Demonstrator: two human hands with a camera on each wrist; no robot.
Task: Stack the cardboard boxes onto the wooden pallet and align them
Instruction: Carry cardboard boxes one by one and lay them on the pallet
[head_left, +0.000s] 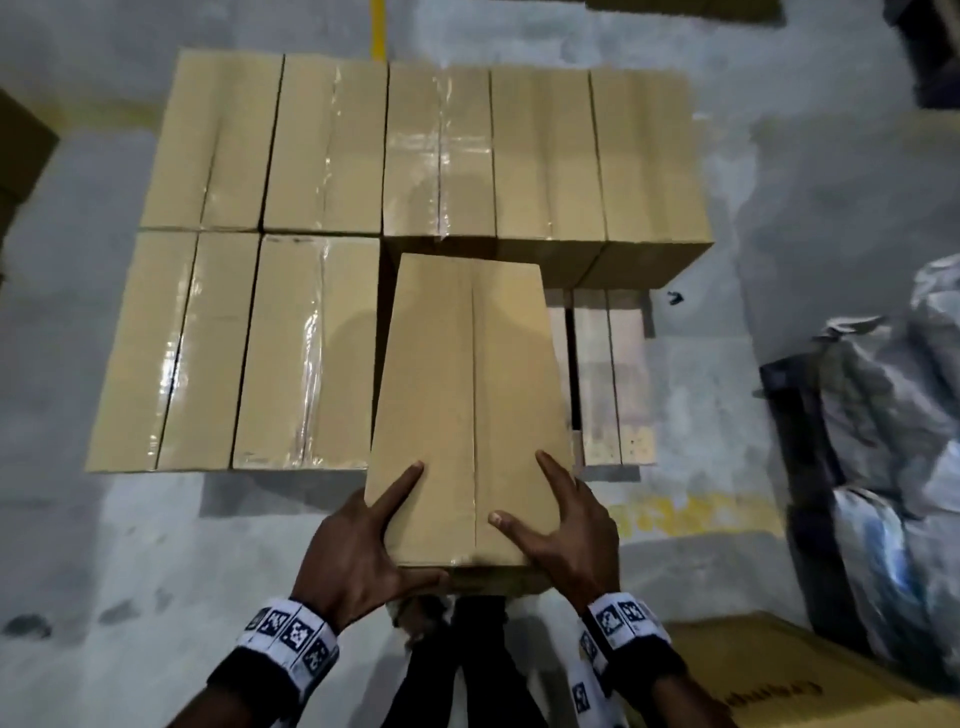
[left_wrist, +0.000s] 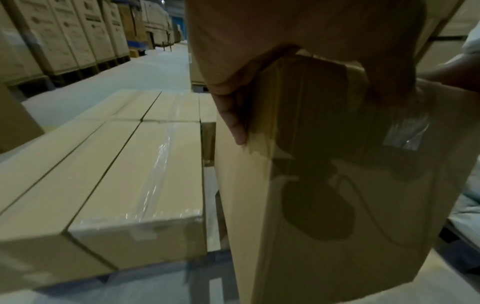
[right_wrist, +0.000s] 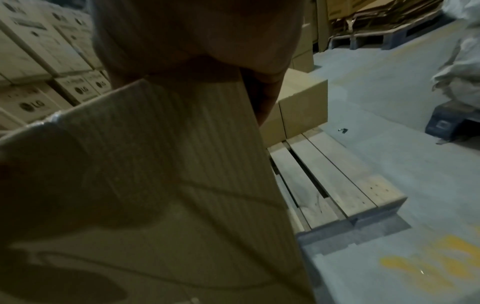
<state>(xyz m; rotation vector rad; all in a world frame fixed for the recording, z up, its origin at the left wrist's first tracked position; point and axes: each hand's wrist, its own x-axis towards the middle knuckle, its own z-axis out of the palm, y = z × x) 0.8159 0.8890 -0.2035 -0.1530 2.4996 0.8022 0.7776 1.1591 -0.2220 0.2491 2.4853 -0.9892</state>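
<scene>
Carrying is in progress: a long cardboard box (head_left: 467, 405) is held lengthwise over the near right part of the wooden pallet (head_left: 613, 374), its far end pointing at the back row. The left hand (head_left: 358, 551) grips the near left corner, index finger laid along the top edge and thumb wrapped under the near end; the right hand (head_left: 566, 530) grips the near right corner, thumb pressed on the top face, fingers down the side. Both hands are therefore closed round the same box. Already on the pallet: a far row of five boxes (head_left: 431, 150) and a near row of three boxes (head_left: 234, 353) on the left, most sealed with glossy tape. Bare slats remain only at the near right, so the gap beside the three is judged to be the target. The carton looks stiff and keeps its shape, with plain, unglossy faces that should not slip; weight cannot be read, though a two-handed hold at one end suggests a moderate load with leverage at the far end. Support nearer the middle, or under the base, would be steadier. Corners are likely to crush if dropped. Grey sacks (head_left: 893, 426) lie on the floor at the right.
</scene>
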